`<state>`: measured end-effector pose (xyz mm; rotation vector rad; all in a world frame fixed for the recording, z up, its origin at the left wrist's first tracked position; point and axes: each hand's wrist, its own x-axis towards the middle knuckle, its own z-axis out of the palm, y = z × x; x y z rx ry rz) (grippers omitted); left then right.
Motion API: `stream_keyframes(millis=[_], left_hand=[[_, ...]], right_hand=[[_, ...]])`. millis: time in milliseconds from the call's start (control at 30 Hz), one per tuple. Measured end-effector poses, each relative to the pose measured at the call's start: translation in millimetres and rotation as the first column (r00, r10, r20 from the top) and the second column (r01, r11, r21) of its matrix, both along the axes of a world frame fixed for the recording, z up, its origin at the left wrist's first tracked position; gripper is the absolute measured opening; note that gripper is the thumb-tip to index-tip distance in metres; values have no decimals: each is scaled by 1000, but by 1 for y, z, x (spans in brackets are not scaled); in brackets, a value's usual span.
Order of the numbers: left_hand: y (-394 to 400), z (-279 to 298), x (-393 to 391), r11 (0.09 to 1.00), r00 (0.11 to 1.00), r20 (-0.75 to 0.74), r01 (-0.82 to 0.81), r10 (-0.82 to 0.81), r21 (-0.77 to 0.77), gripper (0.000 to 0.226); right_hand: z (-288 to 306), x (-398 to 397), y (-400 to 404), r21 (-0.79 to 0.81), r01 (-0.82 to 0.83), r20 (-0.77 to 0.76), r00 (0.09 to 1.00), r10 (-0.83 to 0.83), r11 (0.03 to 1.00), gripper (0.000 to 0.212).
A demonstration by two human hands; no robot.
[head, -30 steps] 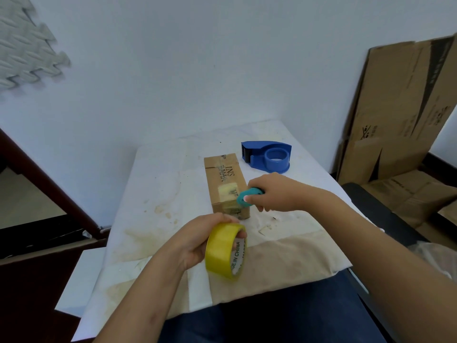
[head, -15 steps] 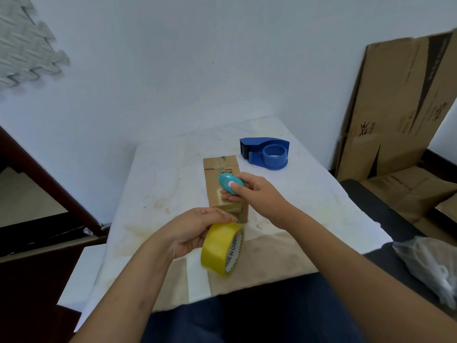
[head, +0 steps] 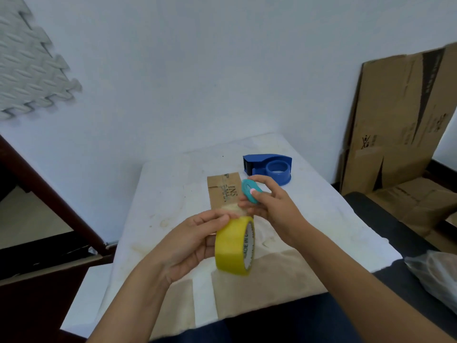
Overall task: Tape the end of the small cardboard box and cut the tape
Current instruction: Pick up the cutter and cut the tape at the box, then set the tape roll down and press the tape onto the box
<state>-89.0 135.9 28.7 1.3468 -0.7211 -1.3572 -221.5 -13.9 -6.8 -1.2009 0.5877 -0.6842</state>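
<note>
- My left hand (head: 190,246) is clamped on the yellow tape roll (head: 235,246); thumb on top, fingers curled round its far side; the roll stands on edge in the air above the near part of the table (head: 168,194), its printed white core facing 3 o'clock.
- My right hand (head: 269,206) pinches a small teal round cutter (head: 251,191) between thumb and forefinger; the remaining fingers are curled together just at the near end of the box.
- The small cardboard box (head: 223,191) lies flat at the table's centre, long axis running 12 to 6 o'clock; its flaps are closed, so I cannot tell what is in it; a pale strip of tape (head: 232,209) sits across its near end, right where both my hands meet.
- At 1 o'clock from the box, well apart from it, sits a blue tape dispenser (head: 269,167); its round hub holds a ring I cannot identify for certain.
- The table wears a stained white cloth (head: 321,214); brown paper (head: 267,280) covers the near edge at 6 o'clock.
- At 3 o'clock, flattened cardboard sheets (head: 400,115) lean on the wall; more lie beneath them.
- At 4 o'clock, a crumpled clear plastic bag (head: 435,273) rests on a dark surface; its contents are too blurred to tell.
- At 10 o'clock, grey foam puzzle mats (head: 27,68) hang on the wall.
</note>
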Motion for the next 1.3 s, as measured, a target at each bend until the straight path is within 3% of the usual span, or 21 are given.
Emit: stream_keyframes(millis=[167, 367, 533, 600, 667, 833, 933, 1033, 1100, 1167, 1233, 1300], left_hand=[[-32, 11, -31, 991, 999, -42, -32, 27, -127, 22], [-74, -3, -65, 975, 995, -57, -92, 82, -202, 20], [-102, -15, -80, 938, 979, -64, -205, 195, -279, 20], [-110, -19, -83, 935, 976, -70, -216, 205, -282, 20], [-117, -23, -85, 941, 981, -19, -193, 195, -279, 18], [-124, -28, -88, 956, 927, 304, -140, 219, -259, 20], [-127, -30, -79, 959, 850, 492, -52, 189, -277, 20], [-129, -32, -68, 941, 680, 705, 66, 202, -333, 19], [-129, -31, -58, 930, 423, 878, 176, 224, -323, 24], [-128, -28, -45, 923, 159, 958, 267, 241, -276, 35], [-127, -22, -31, 940, 119, 959, 203, 256, -276, 40], [-121, -17, -16, 952, 190, 940, 70, 282, -300, 37]], right_hand=[[22, -22, -14, 155, 154, 53, 985, -164, 976, 15], [26, -56, -24, -63, 447, -80, 889, -451, 892, 45], [11, -67, -19, -204, 335, -131, 922, -365, 920, 20], [7, -67, -19, -269, 320, -157, 916, -369, 908, 23], [7, -68, -23, -249, 336, -158, 911, -381, 908, 26], [9, -71, -35, -157, 377, -152, 904, -399, 913, 13], [6, -72, -40, -147, 373, -152, 907, -394, 916, 12], [1, -72, -43, -181, 374, -183, 896, -404, 910, 11], [0, -71, -45, -240, 372, -222, 878, -423, 897, 8], [-1, -72, -49, -378, 342, -286, 841, -460, 860, 8], [-2, -73, -54, -548, 257, -359, 787, -501, 796, 10], [-7, -73, -61, -694, 89, -460, 709, -534, 715, 12]])
